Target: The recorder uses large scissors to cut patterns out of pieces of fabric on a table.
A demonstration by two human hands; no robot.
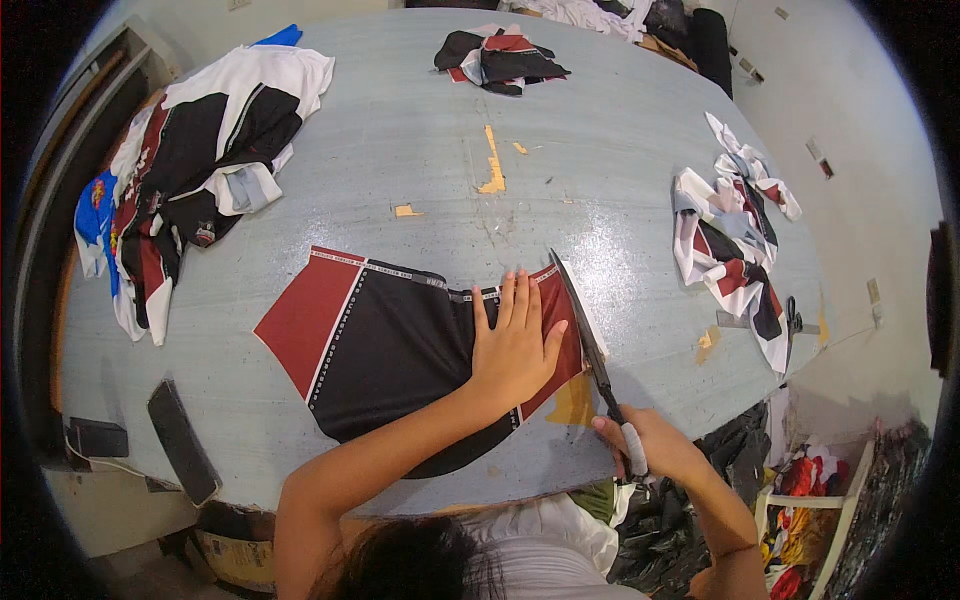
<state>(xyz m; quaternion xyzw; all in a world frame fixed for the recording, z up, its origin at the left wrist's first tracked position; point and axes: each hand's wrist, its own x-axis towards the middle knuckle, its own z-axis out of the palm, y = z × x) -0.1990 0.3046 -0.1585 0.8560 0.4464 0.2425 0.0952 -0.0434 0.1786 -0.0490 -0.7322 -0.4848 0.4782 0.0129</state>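
At the far left of the counter a heap of white, black and red garments spreads out, with a dark phone nearer me by the edge. Right of these lies the black and red fabric panel, flat in front of me, its long axis running across from left to right. My left hand rests palm down toward its right end, fingers extended and thumb out toward the blades, pressing on the cloth rather than gripping it. Just beyond, the scissors lie along the panel's right red end, pointing away from me and slightly left, crosswise to its length. My right hand is closed around their handles, below and right of that end, so my left is nearer the panel. Farther right sits a crumpled pile of white, red and black pieces.
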